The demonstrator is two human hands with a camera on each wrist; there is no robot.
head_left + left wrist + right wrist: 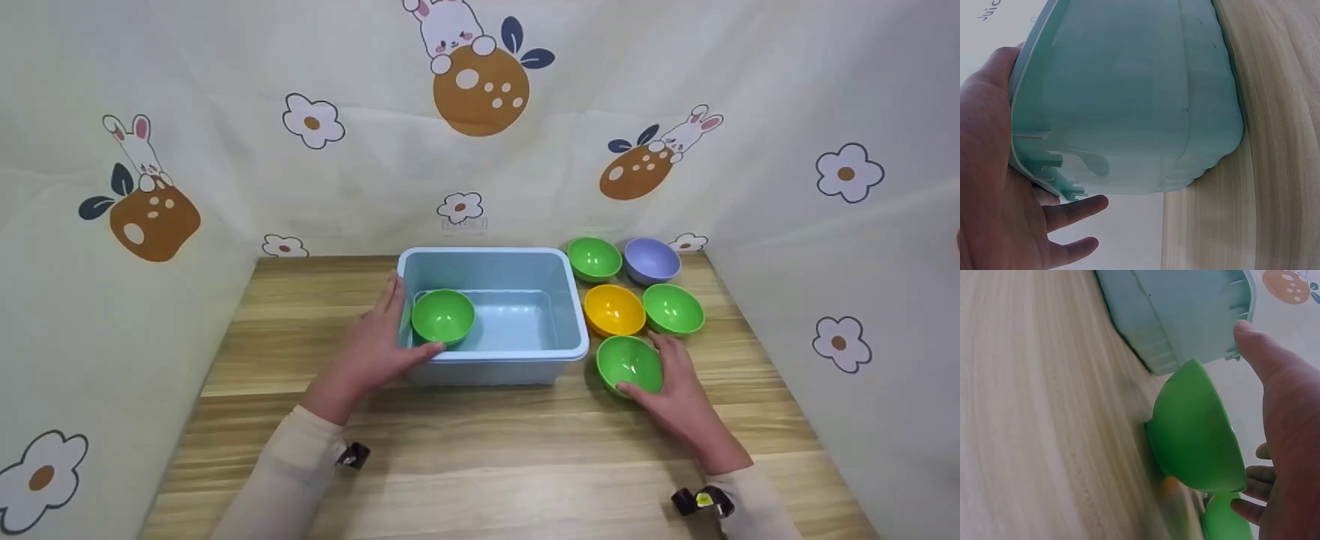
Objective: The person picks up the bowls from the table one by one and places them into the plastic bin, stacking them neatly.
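Note:
A light blue plastic tub (491, 356) stands upright on the table with one green bowl (443, 316) inside at its left. My left hand (371, 341) rests on the tub's front left corner, thumb over the front rim; in the left wrist view two fingers (1075, 215) stretch out straight. Right of the tub, my right hand (679, 386) is spread over the nearest green bowl (630, 364). Its thumb overlaps that bowl's near side and its fingertips are close to the far right rim. In the right wrist view the thumb (1258, 346) stands apart from the bowl.
Behind the nearest bowl stand an orange bowl (614, 310), a green bowl (673, 308), another green bowl (594, 259) and a purple bowl (652, 260), close together beside the tub. A patterned cloth (360, 187) borders the wooden table (480, 450) at the back and sides.

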